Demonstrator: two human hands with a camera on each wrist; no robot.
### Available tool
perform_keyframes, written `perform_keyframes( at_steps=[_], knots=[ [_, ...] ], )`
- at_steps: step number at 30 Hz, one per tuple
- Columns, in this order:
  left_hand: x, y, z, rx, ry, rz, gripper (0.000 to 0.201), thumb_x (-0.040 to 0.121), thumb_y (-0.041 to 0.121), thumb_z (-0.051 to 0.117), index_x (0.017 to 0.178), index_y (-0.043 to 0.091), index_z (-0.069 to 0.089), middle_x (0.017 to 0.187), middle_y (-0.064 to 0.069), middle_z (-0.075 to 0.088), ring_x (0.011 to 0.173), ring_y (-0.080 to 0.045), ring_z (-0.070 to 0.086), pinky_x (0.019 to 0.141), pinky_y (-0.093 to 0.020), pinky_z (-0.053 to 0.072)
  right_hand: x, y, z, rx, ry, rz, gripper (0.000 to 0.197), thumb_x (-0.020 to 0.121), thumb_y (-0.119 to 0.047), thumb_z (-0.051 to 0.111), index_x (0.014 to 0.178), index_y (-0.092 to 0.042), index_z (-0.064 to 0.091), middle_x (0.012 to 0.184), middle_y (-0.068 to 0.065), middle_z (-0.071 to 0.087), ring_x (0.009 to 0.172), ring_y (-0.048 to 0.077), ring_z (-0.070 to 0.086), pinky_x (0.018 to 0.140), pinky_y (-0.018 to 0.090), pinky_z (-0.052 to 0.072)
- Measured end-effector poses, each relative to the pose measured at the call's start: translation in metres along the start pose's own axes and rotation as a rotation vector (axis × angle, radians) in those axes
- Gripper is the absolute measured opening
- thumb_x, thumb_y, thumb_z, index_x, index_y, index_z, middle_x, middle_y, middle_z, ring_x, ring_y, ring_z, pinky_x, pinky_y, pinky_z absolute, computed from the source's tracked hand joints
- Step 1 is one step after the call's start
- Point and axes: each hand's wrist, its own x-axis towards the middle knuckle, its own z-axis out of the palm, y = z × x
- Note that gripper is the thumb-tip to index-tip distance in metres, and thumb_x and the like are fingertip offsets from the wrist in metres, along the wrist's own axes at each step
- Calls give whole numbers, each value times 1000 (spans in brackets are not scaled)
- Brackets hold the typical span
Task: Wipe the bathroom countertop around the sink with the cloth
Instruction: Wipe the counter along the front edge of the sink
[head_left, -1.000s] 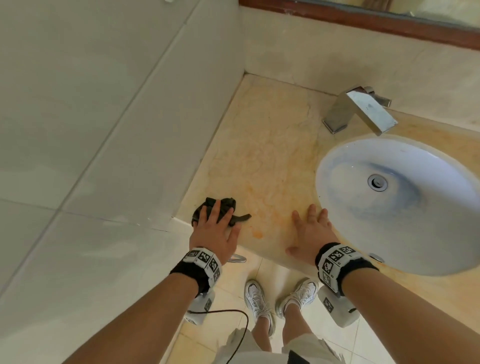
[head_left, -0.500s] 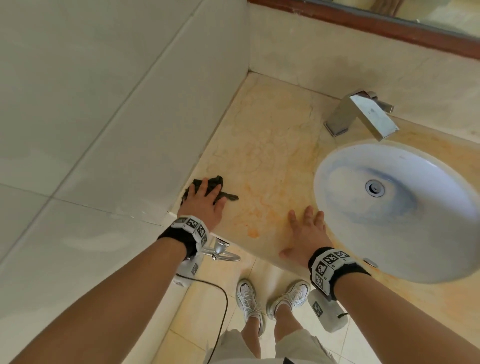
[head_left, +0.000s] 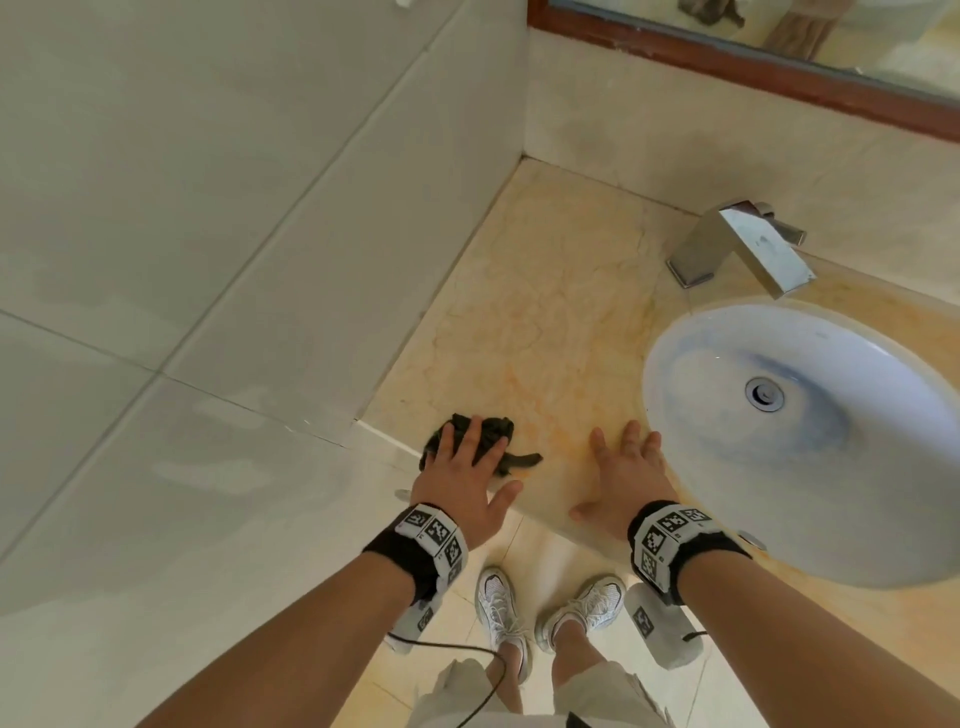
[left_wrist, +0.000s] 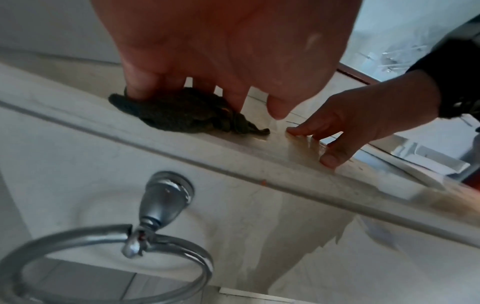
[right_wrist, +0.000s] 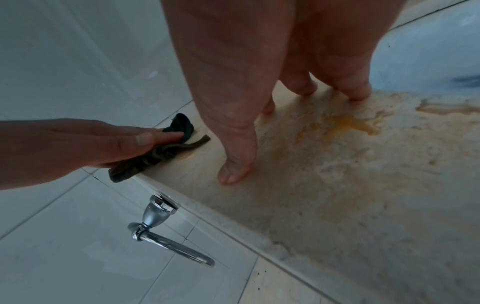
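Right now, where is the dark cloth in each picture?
Head: cloth bottom middle, under the left hand.
Left wrist: cloth upper middle, beneath the fingers.
Right wrist: cloth at left, on the counter's corner.
Shared landmark: right hand beside it.

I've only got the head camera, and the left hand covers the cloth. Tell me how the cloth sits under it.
Observer: In the right wrist view, the cloth hangs partly over the front edge of the countertop, beneath the flat left hand.
Operator: Report what's below that edge.
Observer: A metal towel ring is fixed to the counter front, just under the cloth.
Operator: Check the right hand's contact.
Observer: The left wrist view shows the right hand arched, with only its fingers and thumb touching the stone and the palm raised.
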Motion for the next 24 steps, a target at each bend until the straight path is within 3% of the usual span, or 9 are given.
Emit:
perform_keyframes(
  at_steps=[4, 13, 17, 24],
  knots=[
    [12, -15, -6, 13, 8, 23, 64, 94, 68, 19, 153, 43, 15, 164, 7, -9, 150, -31, -4, 121, -50, 11, -2, 0, -1, -6, -6, 5, 110, 78, -52, 69, 155, -25, -5, 158, 22, -18, 144, 47, -13, 119, 52, 8],
    [72, -71, -55, -82, 63, -143, 66, 93, 69, 26, 153, 43, 17, 165, 5, -1, 150, -31, -1, 122, -49, 10, 0, 0, 0, 3, -12, 16, 111, 78, -52, 69, 155, -25, -6, 158, 21, -19, 144, 46, -14, 119, 51, 7],
    [77, -66, -53, -32, 105, -182, 72, 90, 73, 29, 154, 41, 16, 165, 3, 0, 150, -32, 3, 122, -47, 12, 0, -1, 0, -4, -15, 14, 110, 78, -50, 70, 155, -25, -4, 158, 22, -18, 144, 47, -13, 119, 52, 8],
    [28, -24, -26, 25, 39, -19, 75, 89, 77, 19, 155, 41, 15, 165, 4, -4, 150, -33, -1, 121, -49, 11, 2, -1, 2, 4, -2, 20, 111, 78, -52, 71, 155, -25, -4, 158, 21, -18, 144, 47, -13, 119, 52, 8]
  ],
)
